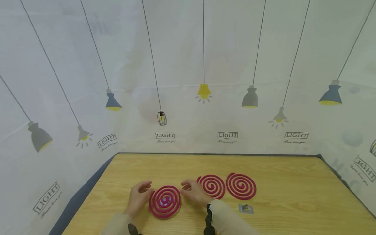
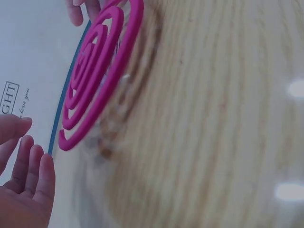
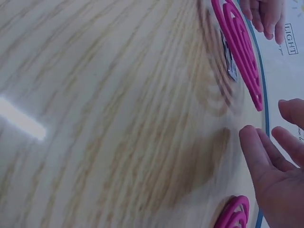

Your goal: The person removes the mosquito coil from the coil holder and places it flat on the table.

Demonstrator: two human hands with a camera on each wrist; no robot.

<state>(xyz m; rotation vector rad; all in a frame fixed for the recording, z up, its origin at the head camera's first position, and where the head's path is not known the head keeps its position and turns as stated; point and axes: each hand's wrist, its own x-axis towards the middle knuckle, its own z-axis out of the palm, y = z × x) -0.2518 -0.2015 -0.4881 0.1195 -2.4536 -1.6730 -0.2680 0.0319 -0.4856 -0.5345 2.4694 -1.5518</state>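
A dark pink mosquito coil (image 1: 166, 198) is propped a little above the wooden table, its shadow showing below it in both wrist views. Under its middle sits a thin silvery metal stand (image 3: 230, 59), mostly hidden by the rings. To the coil's left is my left hand (image 1: 139, 196), fingers bent loosely and holding nothing; the left wrist view shows a gap between fingertips and coil. On the other side my right hand (image 1: 195, 192) has its fingers relaxed, apart from the coil's edge. Neither hand grips anything.
Two more pink coils lie flat to the right: a nearer coil (image 1: 211, 186) partly behind my right hand, and a farther coil (image 1: 241, 186). A small metal stand (image 1: 245, 209) lies in front of them. A lamp-printed curtain (image 1: 188, 114) surrounds the wooden table (image 1: 293, 195).
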